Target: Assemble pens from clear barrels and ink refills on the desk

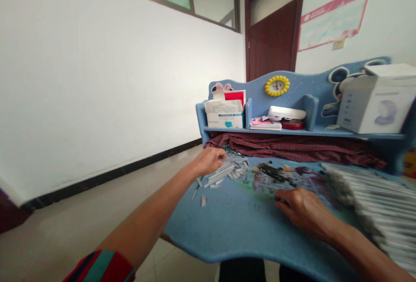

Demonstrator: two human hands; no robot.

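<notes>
Lying just beside the left hand [209,160], the white tubes [222,172] were spread on the blue desk [227,225], on the near side of its fingertips [222,154] and to the right of its wrist. The left fingers were curled, thumb and forefinger drawn close together; whether anything was pinched between them could not be told. A lone white piece [203,200] was set apart, nearer the desk's front edge.

Farther right, dark sticks [276,173] were heaped on a stained patch of the desk, just beyond the right hand [300,206]. Its fingers were bent inward and held low over the surface; whether they were closed on anything could not be made out. Silvery rods [377,204], blurred, were laid side by side at the far right, beyond the right wrist.

Along the back of the desk a checked cloth [276,147] was bunched under the shelf [224,130]. On the shelf were placed a mask box [224,120], papers [264,126], a red case [292,124] and a large white carton [378,100]. Above the papers, a yellow clock [277,86] was mounted on the backboard.
</notes>
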